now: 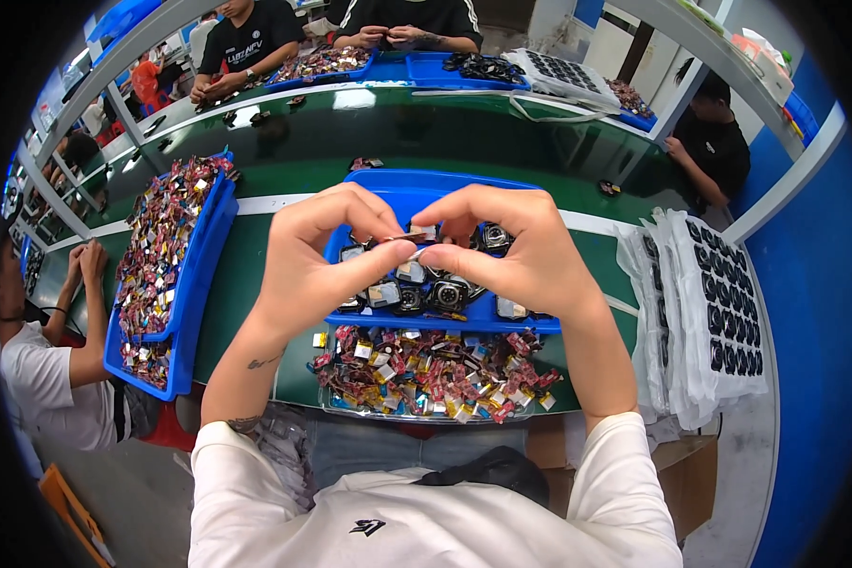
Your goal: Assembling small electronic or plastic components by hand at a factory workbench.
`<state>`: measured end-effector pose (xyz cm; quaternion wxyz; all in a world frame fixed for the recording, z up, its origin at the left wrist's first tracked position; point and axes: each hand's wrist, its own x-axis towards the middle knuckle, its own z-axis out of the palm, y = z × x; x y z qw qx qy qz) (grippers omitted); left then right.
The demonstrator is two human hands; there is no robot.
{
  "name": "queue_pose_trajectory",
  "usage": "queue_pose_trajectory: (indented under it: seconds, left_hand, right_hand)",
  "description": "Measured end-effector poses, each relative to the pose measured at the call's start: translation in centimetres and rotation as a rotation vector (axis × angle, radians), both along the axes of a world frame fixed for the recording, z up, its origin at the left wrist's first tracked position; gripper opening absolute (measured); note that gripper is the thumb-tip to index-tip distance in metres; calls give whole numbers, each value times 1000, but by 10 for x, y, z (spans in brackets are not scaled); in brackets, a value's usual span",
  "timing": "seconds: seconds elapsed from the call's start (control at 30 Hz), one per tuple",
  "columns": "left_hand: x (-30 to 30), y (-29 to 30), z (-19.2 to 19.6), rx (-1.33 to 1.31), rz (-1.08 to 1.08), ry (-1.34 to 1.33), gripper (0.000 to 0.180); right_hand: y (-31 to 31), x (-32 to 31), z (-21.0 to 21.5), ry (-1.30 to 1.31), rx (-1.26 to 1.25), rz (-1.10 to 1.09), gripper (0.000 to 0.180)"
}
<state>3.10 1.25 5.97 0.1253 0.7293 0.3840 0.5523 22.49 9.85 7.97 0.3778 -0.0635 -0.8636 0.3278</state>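
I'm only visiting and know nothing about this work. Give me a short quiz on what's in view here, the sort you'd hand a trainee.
1. Multiple choice: what colour is the tray beneath the left hand and right hand?
A) red
B) blue
C) yellow

2. True or false: a stack of white trays stands on the person's right.

3. Short answer: looking along the bench, what lies between the tray beneath the hands and the person's body?

Key:
1. B
2. True
3. A heap of small parts, with red, white and yellow among them
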Motion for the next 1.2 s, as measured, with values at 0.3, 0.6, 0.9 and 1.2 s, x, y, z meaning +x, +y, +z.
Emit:
queue_pose_trajectory:
  seconds: [0.3,0.6,0.9,1.2]
  left_hand:
    - [16,10,10,-333,5,-379,6]
    - [11,31,17,-392,-131,-287,18]
    - [7,33,18,-532,-289,-321,16]
    - [-1,37,12,-528,-604,-314,12]
  right_hand:
    - [10,1,-2,137,165,-172,14]
    - [13,12,4,95,-226,-199,9]
    - [19,12,3,27,-644,197,8]
    - [29,13,-2,73,-720,387,11]
